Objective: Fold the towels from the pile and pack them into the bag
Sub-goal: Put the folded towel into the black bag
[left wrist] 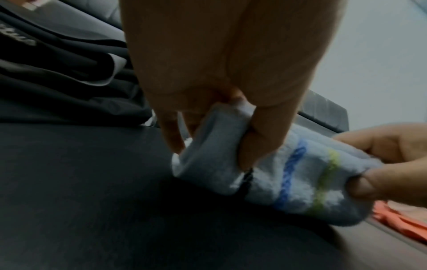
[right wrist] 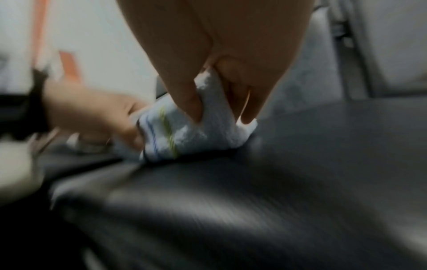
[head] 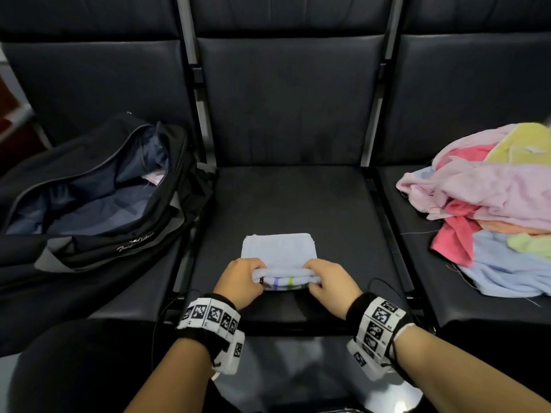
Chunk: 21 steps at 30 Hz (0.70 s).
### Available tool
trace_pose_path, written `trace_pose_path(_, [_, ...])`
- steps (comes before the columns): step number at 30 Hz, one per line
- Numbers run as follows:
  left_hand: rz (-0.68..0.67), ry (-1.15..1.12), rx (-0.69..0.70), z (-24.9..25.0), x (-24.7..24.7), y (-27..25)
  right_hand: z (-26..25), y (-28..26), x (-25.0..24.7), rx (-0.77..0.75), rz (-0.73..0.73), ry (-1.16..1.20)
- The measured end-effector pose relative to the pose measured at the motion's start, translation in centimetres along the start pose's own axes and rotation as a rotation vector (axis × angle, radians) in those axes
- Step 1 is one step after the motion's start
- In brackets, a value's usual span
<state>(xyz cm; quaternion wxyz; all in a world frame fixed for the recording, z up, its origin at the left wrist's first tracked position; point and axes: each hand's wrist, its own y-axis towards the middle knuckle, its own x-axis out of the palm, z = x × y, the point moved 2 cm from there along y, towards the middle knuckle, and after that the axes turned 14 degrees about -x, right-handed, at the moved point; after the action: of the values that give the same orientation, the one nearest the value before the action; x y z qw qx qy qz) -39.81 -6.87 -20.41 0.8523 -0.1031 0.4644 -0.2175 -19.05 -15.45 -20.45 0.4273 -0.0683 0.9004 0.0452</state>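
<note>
A pale blue towel (head: 278, 248) with purple and green stripes lies folded small on the middle black seat (head: 286, 198). My left hand (head: 241, 280) pinches the near left corner of its layers, thumb on top in the left wrist view (left wrist: 251, 146). My right hand (head: 326, 278) pinches the near right corner, as the right wrist view shows (right wrist: 208, 102). The near edge is lifted off the seat. The towel (left wrist: 289, 179) looks thick and doubled there. A black bag (head: 98, 192) lies unzipped on the left seat. The pile of towels (head: 492, 204) sits on the right seat.
Something pink (head: 155, 177) shows inside the bag's grey lining. The pile holds pink, yellow, red, orange, green and blue cloths. Metal armrest rails (head: 384, 204) divide the seats. Black backrests (head: 292, 96) rise behind. My dark-clad knee (head: 89, 368) is at the lower left.
</note>
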Motion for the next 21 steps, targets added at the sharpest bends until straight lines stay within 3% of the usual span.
trace_pose_path(5, [-0.064, -0.310, -0.053, -0.8, -0.8, 0.9, 1.7, 0.2, -1.4, 0.083, 0.239, 0.269])
trace_pose_path(9, [-0.120, -0.416, -0.081, -1.1, -0.5, 1.4, 3.3, 0.3, -1.6, 0.110, 0.285, 0.362])
trace_pose_path(15, [0.038, -0.385, -0.134, -1.3, 0.4, 2.3, 4.3, 1.5, -1.1, 0.196, 0.348, 0.433])
trace_pose_path(17, [0.093, -0.353, -0.165, -1.3, 0.9, 2.4, 4.7, 1.9, -0.9, 0.274, 0.328, 0.333])
trace_pose_path(21, [0.193, -0.265, -0.227, -1.7, 1.9, 2.5, 5.4, 2.1, -0.6, 0.379, 0.126, 0.205])
